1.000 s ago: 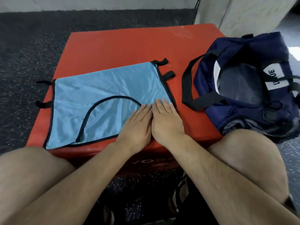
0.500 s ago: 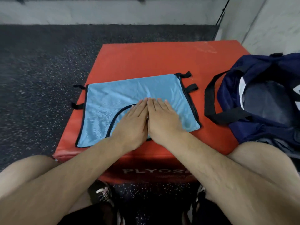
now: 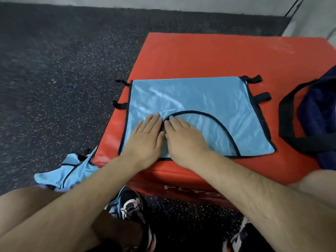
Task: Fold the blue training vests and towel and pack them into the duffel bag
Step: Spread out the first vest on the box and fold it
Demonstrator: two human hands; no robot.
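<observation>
A light blue training vest (image 3: 196,99) with black trim lies folded flat on the red plyo box (image 3: 209,57). Side by side on the vest's near left part lie my left hand (image 3: 145,140) and my right hand (image 3: 183,140), palms down and fingers straight, pressing the cloth. A second blue vest (image 3: 69,175) lies crumpled on the floor left of the box, by my left knee. The navy duffel bag (image 3: 318,113) sits on the box's right side, cut off by the frame, its black strap (image 3: 289,131) looping toward the vest.
Dark speckled rubber floor (image 3: 63,70) surrounds the box. A pale wall (image 3: 163,4) runs along the back. My knees and sneakers (image 3: 131,206) are at the bottom, close to the box's front face.
Both hands have slid leftward across the vest, from its right part to its left part. The camera swung left, bringing the crumpled vest on the floor into view and cutting off the bag.
</observation>
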